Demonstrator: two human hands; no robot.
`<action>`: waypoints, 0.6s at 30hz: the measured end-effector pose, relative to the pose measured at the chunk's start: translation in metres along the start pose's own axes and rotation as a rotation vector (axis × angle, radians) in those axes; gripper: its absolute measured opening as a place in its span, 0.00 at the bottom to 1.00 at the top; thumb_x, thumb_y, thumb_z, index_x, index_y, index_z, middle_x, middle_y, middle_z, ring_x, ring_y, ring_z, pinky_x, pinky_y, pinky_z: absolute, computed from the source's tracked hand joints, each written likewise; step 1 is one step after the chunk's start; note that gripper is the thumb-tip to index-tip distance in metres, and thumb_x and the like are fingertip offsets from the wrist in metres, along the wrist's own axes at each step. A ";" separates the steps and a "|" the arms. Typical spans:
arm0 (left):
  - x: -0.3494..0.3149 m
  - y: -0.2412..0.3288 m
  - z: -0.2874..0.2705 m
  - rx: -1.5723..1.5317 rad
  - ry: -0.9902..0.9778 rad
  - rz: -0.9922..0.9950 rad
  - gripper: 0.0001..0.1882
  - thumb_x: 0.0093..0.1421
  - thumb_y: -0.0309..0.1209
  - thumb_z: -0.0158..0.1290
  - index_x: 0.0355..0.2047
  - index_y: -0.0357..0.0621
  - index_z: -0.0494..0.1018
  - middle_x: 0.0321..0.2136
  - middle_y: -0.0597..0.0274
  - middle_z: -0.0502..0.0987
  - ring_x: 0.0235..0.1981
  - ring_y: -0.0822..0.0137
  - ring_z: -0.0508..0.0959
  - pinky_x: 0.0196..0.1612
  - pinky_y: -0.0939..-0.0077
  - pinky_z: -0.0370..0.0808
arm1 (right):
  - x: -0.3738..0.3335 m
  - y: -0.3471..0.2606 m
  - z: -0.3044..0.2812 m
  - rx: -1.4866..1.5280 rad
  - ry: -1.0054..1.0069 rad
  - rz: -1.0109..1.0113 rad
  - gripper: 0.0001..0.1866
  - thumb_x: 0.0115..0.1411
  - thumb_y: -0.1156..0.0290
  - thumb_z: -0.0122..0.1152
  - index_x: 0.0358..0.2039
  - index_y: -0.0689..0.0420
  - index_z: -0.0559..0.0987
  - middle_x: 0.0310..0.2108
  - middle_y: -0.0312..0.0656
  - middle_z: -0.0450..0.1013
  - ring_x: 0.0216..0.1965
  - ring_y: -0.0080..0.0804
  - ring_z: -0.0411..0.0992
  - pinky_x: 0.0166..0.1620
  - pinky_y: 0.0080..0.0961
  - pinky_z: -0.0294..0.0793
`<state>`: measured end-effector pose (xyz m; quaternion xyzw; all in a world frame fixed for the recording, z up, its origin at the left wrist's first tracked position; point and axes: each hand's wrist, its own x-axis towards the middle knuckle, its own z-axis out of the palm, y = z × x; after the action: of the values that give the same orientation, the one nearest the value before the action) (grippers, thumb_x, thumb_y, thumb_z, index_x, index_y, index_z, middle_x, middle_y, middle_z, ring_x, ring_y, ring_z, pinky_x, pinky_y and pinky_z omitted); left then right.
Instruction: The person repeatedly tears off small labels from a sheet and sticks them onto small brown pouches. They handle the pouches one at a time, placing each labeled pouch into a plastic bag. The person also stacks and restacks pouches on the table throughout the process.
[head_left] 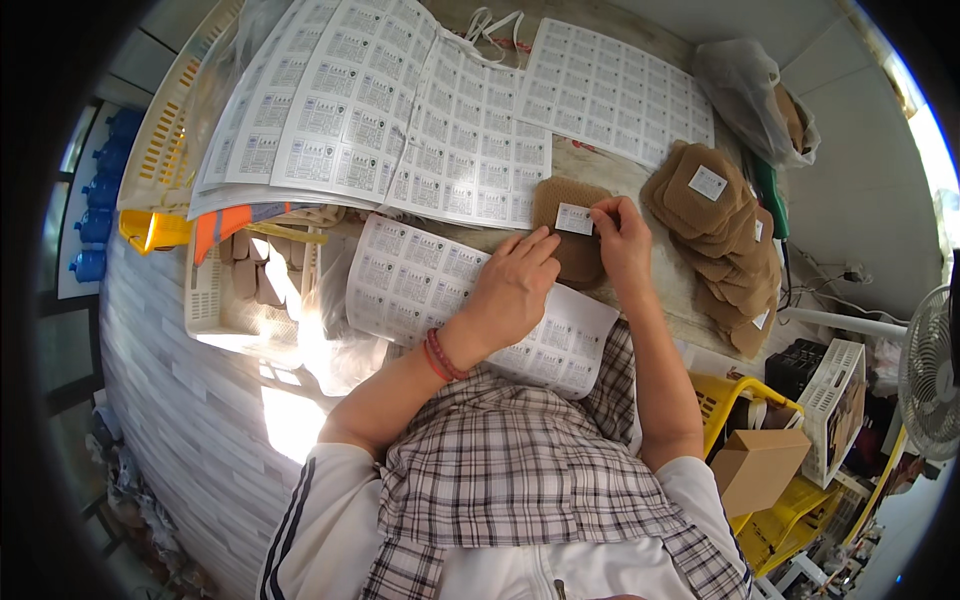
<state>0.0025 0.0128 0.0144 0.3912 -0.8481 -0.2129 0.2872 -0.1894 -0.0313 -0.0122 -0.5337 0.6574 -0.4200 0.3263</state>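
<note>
A brown pad with rounded corners (575, 263) lies on the table in front of me. Across its upper half is a small white printed label (574, 219). My right hand (626, 243) is closed, pinching the right edge of this label. Whether the label is fully stuck down cannot be made out. Resting with its fingers stretched out, my left hand (512, 288) reaches the pad's left edge. Beneath it, a sheet of printed labels (415, 275) curves over the table's near edge toward my lap.
A stack of brown pads (715, 235), some bearing white labels, stands at right. More label sheets (350, 100) cover the far left, with another sheet (615, 95) behind. A plastic bag (745, 85) sits far right. Crates (205, 295) stand left below the table; a cardboard box (758, 470) and fan (930, 370) are right.
</note>
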 end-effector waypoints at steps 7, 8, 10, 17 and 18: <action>0.000 -0.003 0.002 0.018 0.002 0.014 0.04 0.55 0.22 0.45 0.28 0.33 0.69 0.53 0.39 0.72 0.58 0.42 0.69 0.61 0.51 0.64 | 0.002 -0.004 0.000 -0.083 -0.011 -0.017 0.03 0.59 0.75 0.60 0.34 0.59 0.78 0.28 0.42 0.77 0.28 0.31 0.73 0.35 0.27 0.72; 0.000 -0.003 0.002 0.023 0.000 0.018 0.04 0.55 0.22 0.45 0.27 0.33 0.69 0.53 0.38 0.71 0.57 0.42 0.70 0.60 0.52 0.64 | 0.002 -0.004 0.000 -0.096 -0.010 -0.021 0.03 0.59 0.75 0.60 0.34 0.59 0.78 0.28 0.42 0.77 0.28 0.32 0.73 0.36 0.28 0.73; 0.000 0.001 0.000 0.030 0.002 -0.010 0.04 0.55 0.22 0.45 0.27 0.33 0.69 0.56 0.37 0.68 0.55 0.42 0.71 0.60 0.52 0.65 | 0.002 -0.006 -0.001 -0.120 -0.007 -0.030 0.03 0.59 0.75 0.61 0.34 0.59 0.78 0.28 0.43 0.77 0.29 0.34 0.74 0.36 0.29 0.73; 0.003 0.002 -0.004 0.005 0.000 0.015 0.04 0.54 0.21 0.46 0.27 0.33 0.69 0.59 0.36 0.66 0.54 0.42 0.71 0.59 0.53 0.66 | 0.001 -0.007 -0.002 -0.114 -0.011 -0.049 0.04 0.59 0.74 0.61 0.33 0.60 0.77 0.29 0.45 0.77 0.30 0.36 0.76 0.36 0.30 0.74; 0.003 0.001 -0.002 0.025 -0.003 0.024 0.04 0.54 0.21 0.46 0.27 0.33 0.69 0.58 0.36 0.66 0.55 0.42 0.71 0.59 0.53 0.65 | 0.001 -0.008 -0.001 -0.116 -0.011 -0.043 0.04 0.59 0.74 0.61 0.33 0.60 0.77 0.29 0.45 0.77 0.30 0.36 0.76 0.36 0.30 0.74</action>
<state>0.0020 0.0109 0.0169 0.3841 -0.8558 -0.1993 0.2832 -0.1873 -0.0324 -0.0044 -0.5680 0.6672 -0.3854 0.2893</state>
